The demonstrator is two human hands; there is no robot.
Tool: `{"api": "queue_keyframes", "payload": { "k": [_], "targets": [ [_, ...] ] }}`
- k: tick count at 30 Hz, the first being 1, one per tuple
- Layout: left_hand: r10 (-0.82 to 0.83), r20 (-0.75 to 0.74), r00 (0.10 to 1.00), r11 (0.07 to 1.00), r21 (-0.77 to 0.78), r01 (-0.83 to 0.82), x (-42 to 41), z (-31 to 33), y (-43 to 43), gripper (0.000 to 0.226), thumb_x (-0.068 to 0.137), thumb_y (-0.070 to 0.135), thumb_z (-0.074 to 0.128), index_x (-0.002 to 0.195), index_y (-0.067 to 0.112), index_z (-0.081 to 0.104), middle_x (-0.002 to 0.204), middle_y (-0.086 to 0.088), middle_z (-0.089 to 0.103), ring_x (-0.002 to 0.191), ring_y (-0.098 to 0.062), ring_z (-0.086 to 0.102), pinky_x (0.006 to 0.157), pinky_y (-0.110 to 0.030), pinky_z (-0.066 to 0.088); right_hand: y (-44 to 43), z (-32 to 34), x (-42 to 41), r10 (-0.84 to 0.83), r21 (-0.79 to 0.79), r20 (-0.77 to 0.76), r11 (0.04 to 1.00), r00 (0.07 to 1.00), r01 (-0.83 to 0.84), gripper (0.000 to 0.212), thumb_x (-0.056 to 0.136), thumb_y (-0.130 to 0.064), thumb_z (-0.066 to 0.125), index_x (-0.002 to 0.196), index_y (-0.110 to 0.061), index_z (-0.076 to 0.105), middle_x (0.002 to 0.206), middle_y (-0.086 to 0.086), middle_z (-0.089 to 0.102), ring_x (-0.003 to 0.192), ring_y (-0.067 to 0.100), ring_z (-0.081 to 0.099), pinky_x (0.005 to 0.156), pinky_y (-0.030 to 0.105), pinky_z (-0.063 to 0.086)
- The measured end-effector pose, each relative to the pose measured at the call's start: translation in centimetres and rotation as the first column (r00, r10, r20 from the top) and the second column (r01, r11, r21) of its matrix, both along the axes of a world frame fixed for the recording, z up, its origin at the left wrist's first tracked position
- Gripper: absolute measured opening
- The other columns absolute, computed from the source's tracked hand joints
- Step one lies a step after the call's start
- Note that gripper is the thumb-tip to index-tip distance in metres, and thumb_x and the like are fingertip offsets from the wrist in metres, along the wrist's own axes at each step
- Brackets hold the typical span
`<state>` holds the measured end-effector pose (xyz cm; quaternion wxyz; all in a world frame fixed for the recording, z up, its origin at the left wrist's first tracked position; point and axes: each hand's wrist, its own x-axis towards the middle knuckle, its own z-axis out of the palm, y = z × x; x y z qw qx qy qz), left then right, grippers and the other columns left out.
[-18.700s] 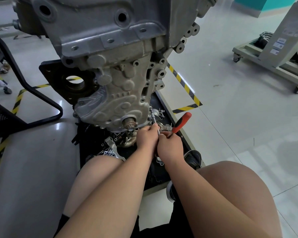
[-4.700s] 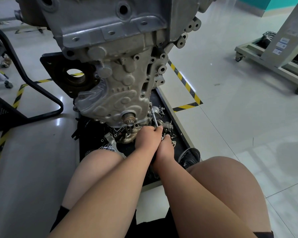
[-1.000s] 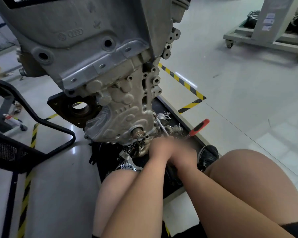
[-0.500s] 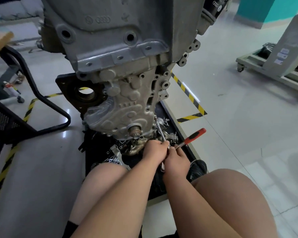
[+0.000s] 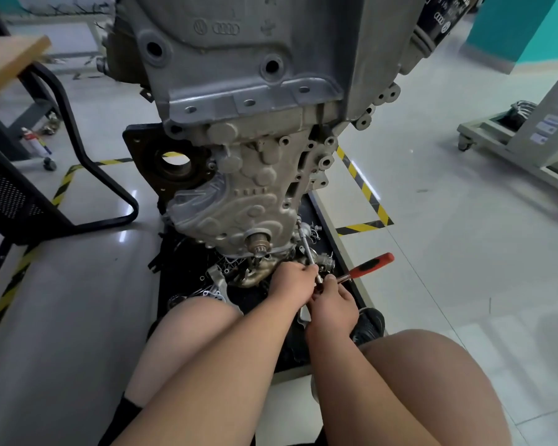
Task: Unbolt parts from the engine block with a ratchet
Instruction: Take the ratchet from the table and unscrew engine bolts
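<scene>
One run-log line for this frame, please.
step: unbolting | left hand: grips extension bar | right hand: holds ratchet at its head, red handle free | bar tip: at engine block lower edge

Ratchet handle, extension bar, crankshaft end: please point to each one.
ratchet handle (image 5: 372, 264): head view, on its red part.
extension bar (image 5: 306, 247): head view, middle of the metal shaft.
crankshaft end (image 5: 259, 244): head view, on the toothed tip.

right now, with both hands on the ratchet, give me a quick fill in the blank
The steel ratchet has a plastic grip coloured black and ___.
That grip sticks out to the person's ___ side.
The slim silver extension bar is pinched by the person's ___.
The striped floor tape is black and ___.
Missing: red; right; left hand; yellow.
</scene>
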<state>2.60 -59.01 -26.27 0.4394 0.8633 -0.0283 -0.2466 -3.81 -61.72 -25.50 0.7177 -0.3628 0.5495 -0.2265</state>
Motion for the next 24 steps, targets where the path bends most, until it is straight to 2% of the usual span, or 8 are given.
{"api": "queue_keyframes", "payload": {
  "k": [2,4,7,9,12,14,20,24],
  "targets": [
    [0.002,0.001,1.0,1.0,-0.012,-0.002,0.1,0.1,0.1,0.031,0.093,0.034,0.056,0.072,0.015,0.067,0.062,0.002,0.061,0.064,-0.02,0.061,0.061,-0.027,0.045,-0.1,0.1,0.0,-0.021,0.035,0.005,0.999,1.0,0.02,0.014,0.093,-0.023,0.067,0.081,-0.018,0.061,0.1,0.014,0.07,0.09,0.029,0.07,0.07,0.036,0.058],
    [0.004,-0.003,1.0,1.0,-0.026,-0.004,0.1,0.2,0.1,0.031,0.093,0.034,0.056,0.072,0.014,0.067,0.066,-0.002,0.064,0.068,-0.024,0.063,0.065,-0.029,0.048,-0.2,0.1,-0.1,-0.026,0.07,0.008,0.997,1.0,0.025,0.014,0.092,-0.023,0.068,0.083,-0.015,0.062,0.1,0.016,0.071,0.086,0.028,0.071,0.063,0.032,0.056],
    [0.011,-0.003,1.0,0.999,-0.034,-0.011,0.0,0.2,0.1,0.035,0.093,0.036,0.055,0.067,0.015,0.063,0.063,-0.001,0.062,0.063,-0.021,0.06,0.058,-0.027,0.043,-0.3,0.5,-0.2,-0.022,0.148,0.0,0.989,1.0,0.022,0.024,0.092,-0.029,0.067,0.089,-0.005,0.066,0.092,0.015,0.072,0.067,0.021,0.069,0.049,0.026,0.05],
    [0.014,-0.006,1.0,0.999,-0.044,-0.014,-0.1,0.2,0.1,0.036,0.093,0.037,0.055,0.067,0.013,0.063,0.059,-0.001,0.061,0.057,-0.019,0.057,0.056,-0.027,0.042,-0.5,0.6,-0.1,-0.051,0.216,0.011,0.975,0.999,0.048,0.027,0.091,-0.031,0.068,0.083,-0.006,0.063,0.083,0.014,0.07,0.054,0.017,0.066,0.042,0.023,0.048],
    [0.02,-0.043,0.999,0.998,-0.066,-0.023,-0.1,0.3,0.1,0.037,0.094,0.038,0.054,0.078,0.008,0.067,0.064,-0.01,0.069,0.053,-0.024,0.06,0.063,-0.032,0.053,-0.7,0.5,0.1,-0.06,0.267,0.033,0.962,0.998,0.049,0.027,0.091,-0.032,0.067,0.082,-0.007,0.06,0.076,0.013,0.067,0.047,0.016,0.063,0.042,0.023,0.048],
    [0.023,-0.056,0.998,0.997,-0.07,-0.027,-0.1,0.3,0.2,0.036,0.094,0.038,0.053,0.078,0.009,0.067,0.062,-0.01,0.069,0.051,-0.024,0.061,0.066,-0.034,0.055,-0.8,0.4,0.0,-0.047,0.298,0.038,0.954,0.998,0.034,0.027,0.091,-0.033,0.067,0.085,-0.007,0.06,0.076,0.012,0.067,0.044,0.016,0.063,0.043,0.024,0.049],
    [0.043,-0.079,0.996,0.996,-0.079,-0.049,0.0,0.4,0.2,0.034,0.093,0.036,0.054,0.081,0.008,0.07,0.054,-0.005,0.066,0.047,-0.021,0.056,0.064,-0.03,0.051,-1.5,0.7,0.2,-0.026,0.426,0.079,0.905,0.997,-0.01,0.023,0.097,-0.028,0.061,0.087,-0.009,0.053,0.083,0.014,0.064,0.059,0.022,0.063,0.05,0.032,0.051],
    [0.05,-0.071,0.996,0.995,-0.08,-0.056,0.1,0.5,0.4,0.032,0.091,0.034,0.056,0.081,0.008,0.07,0.051,-0.003,0.064,0.044,-0.018,0.055,0.058,-0.026,0.047,-1.3,0.7,0.3,-0.025,0.411,0.109,0.911,0.994,-0.022,0.019,0.097,-0.024,0.06,0.095,-0.006,0.056,0.077,0.012,0.062,0.055,0.019,0.06,0.048,0.03,0.052]
  ]
}}
